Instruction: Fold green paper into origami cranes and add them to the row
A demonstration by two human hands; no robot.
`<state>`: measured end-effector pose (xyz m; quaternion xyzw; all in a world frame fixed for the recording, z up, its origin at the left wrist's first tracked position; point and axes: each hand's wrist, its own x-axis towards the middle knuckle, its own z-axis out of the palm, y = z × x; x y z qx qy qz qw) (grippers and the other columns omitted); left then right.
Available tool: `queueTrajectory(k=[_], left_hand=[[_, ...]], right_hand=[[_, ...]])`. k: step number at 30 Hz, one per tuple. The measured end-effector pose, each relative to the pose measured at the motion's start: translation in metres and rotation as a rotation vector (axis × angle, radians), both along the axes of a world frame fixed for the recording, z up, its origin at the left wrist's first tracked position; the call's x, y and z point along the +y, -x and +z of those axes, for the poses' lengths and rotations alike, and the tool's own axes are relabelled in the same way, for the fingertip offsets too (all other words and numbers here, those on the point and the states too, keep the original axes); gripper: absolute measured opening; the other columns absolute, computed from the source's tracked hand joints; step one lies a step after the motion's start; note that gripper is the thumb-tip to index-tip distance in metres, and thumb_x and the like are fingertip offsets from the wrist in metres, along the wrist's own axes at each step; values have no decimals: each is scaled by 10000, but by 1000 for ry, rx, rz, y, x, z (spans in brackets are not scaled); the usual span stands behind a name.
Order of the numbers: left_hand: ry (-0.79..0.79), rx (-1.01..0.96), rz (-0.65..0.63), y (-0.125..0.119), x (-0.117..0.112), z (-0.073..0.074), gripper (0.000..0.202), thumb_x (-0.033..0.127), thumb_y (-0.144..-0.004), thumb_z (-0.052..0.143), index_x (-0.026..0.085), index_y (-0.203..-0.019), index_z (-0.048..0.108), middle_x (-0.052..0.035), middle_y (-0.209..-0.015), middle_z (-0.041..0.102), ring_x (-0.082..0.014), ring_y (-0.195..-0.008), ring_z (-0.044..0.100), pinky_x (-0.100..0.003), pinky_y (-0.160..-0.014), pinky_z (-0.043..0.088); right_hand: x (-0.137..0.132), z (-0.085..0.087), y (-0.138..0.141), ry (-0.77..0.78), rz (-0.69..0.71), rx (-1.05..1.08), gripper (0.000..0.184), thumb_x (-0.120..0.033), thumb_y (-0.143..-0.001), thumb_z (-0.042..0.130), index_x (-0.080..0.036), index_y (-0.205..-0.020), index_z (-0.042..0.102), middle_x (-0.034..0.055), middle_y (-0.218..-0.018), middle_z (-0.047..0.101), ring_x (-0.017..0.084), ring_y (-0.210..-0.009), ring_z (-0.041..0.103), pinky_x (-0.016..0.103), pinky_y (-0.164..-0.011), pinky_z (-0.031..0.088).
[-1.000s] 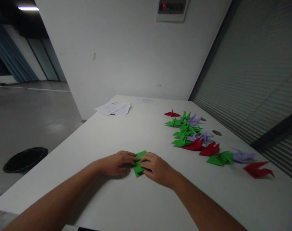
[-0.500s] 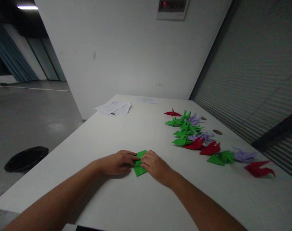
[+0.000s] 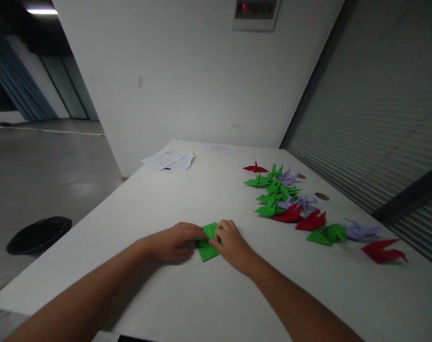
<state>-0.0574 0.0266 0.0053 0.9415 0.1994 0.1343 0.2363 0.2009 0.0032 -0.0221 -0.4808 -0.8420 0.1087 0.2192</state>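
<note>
A small folded sheet of green paper (image 3: pixel 209 252) lies on the white table (image 3: pixel 187 294) in front of me, its creased layers partly covered by my fingers. From the left, my left hand (image 3: pixel 178 241) rests with its fingers stretched onto the paper's left edge, the thumb apart and lower down. My right hand (image 3: pixel 232 244) has its fingers curled, with thumb and fingertips pinching the paper's right side. What lies under the right fingers is hidden.
Several folded paper cranes in green, red and purple, among them a red crane (image 3: pixel 384 251), line the table's right side. Printed sheets (image 3: pixel 168 160) lie at the far left. A black-lined bin (image 3: pixel 39 235) stands on the floor to the left. Blinds (image 3: pixel 379 118) border the right.
My right fingers have curled more and shifted slightly on the paper's right side. My left fingers have drawn back a little, and more of the green paper's upper part shows.
</note>
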Motion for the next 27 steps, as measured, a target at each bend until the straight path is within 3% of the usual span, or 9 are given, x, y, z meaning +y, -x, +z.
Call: queueTrajectory(k=[6,14,19,24,27], left_hand=[[-100,44,6,-6,-4,2,472,191,-883,648,281,-1347,644,-131,-1355,612,-319,-1253,579,-476,-1115,430],[-149,101,-46,-6,-2,3,518,183,-907,616,284,-1414,580,-99,-1510,546,-335,-1366,499,-502,-1151,383],[-173,104,-45,-4,-3,2,492,185,-906,621,285,-1387,601,-92,-1485,569,-328,-1335,512,-488,-1123,399],[-230,113,16,-10,-11,7,412,213,-935,601,299,-1336,638,-102,-1397,615,-310,-1176,556,-469,-1034,421],[-256,103,53,-15,-14,8,397,229,-953,586,299,-1341,632,-119,-1302,640,-287,-1096,562,-443,-994,424]], right_hand=[[1,-5,-1,-61,-37,-41,266,-336,-861,795,-202,-760,589,61,-924,597,271,-981,526,392,-869,460],[6,6,-19,-57,-105,-150,341,-428,-804,838,-201,-748,588,65,-879,612,266,-924,548,362,-813,437],[12,15,-39,-32,-115,-156,303,-339,-796,843,-200,-713,587,32,-802,627,230,-842,574,316,-745,415],[12,22,-39,-102,-255,-76,148,-177,-921,643,-188,-774,664,48,-828,667,196,-757,620,310,-712,456],[6,22,-30,-144,-5,-31,140,-168,-952,593,-173,-991,728,95,-1040,738,233,-993,676,360,-919,505]])
